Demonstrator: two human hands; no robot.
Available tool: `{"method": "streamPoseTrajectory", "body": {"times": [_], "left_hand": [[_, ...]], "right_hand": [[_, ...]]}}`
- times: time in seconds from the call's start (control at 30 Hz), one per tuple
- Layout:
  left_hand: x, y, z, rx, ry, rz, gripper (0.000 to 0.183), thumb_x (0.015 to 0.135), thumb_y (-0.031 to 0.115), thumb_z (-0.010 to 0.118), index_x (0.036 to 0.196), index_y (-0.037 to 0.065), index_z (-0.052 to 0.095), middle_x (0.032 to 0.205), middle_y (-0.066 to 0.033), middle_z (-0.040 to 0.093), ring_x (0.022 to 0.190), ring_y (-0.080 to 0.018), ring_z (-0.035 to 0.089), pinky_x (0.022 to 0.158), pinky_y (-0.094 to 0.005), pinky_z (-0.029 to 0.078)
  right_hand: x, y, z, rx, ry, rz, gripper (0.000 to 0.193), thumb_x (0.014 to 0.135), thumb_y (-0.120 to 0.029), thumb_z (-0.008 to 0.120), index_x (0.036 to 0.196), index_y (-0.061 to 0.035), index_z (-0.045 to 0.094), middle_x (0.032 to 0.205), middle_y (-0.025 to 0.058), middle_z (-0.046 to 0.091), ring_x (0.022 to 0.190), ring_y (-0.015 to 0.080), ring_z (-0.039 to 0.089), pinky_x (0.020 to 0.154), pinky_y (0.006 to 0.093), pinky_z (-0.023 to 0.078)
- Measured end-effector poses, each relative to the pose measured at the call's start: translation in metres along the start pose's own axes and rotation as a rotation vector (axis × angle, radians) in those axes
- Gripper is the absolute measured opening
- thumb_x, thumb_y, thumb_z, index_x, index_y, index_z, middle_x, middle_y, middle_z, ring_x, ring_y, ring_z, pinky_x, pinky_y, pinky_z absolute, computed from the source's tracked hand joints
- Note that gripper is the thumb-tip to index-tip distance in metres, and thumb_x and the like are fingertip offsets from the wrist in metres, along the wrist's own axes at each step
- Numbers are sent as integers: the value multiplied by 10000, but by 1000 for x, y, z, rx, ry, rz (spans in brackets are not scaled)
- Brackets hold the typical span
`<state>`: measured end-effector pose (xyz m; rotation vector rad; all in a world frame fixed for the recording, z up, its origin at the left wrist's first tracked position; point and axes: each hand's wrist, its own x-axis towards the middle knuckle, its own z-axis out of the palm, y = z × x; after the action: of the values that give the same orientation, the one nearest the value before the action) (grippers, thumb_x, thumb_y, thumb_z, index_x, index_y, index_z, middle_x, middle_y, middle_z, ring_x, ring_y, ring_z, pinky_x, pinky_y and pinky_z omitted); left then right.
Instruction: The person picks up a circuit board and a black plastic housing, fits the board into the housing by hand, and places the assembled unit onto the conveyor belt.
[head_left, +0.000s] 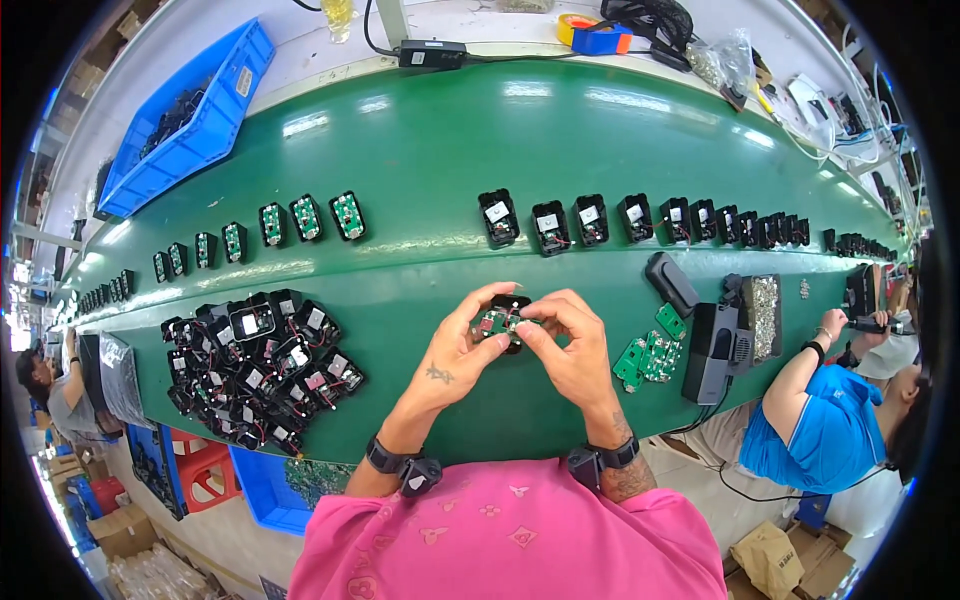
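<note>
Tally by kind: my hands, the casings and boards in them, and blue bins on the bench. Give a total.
Hands: 2 (left hand, right hand)
Held casing: 1
Held board: 1
Blue bin on the bench: 1
Total: 5

Two hands [455, 350]; one held board [497, 323]; one blue tray [225, 115] far left; one red stool [203, 460] near left; one adapter [432, 54] far; one parts tray [779, 320] right; heaped cases [262, 352] left, too overlapped to count.
</note>
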<state>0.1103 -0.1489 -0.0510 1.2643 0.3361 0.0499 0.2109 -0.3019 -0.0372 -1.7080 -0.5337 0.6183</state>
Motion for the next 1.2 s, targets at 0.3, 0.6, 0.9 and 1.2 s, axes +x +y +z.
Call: {"method": "streamPoseTrajectory", "body": {"times": [0.3,0.6,0.9,1.2], "left_hand": [[-3,-1,17,-56,46,16,510,897,-57,603,1384,19,472,1330,-86,516,1218,-177,516,984,-316,511],[-1,10,15,-144,11,-158,482,949,30,575,1407,58,424,1206,-124,576,950,-194,675,719,-291,617],[-3,11,9,-101,108,-66,506,945,23,558,1432,63,428,1171,-133,602,877,-209,713,677,-266,610],[-6,8,12,-79,91,-124,508,939,15,547,1435,49,443,1288,-157,597,886,-187,715,680,-267,618]], "right_hand": [[-5,1,18,-202,240,-206,177,802,-78,762,978,-72,757,1143,99,574,1068,235,526,886,362,466],[-7,9,17,-87,223,-279,119,850,-78,716,957,-30,696,1218,125,587,1127,246,535,911,371,466],[-7,6,2,39,89,108,198,887,-78,729,1030,40,661,833,30,658,772,80,588,712,235,486],[-1,-1,-3,-291,151,-224,139,836,-69,747,969,-28,745,1129,98,629,985,167,604,778,285,493]]}}
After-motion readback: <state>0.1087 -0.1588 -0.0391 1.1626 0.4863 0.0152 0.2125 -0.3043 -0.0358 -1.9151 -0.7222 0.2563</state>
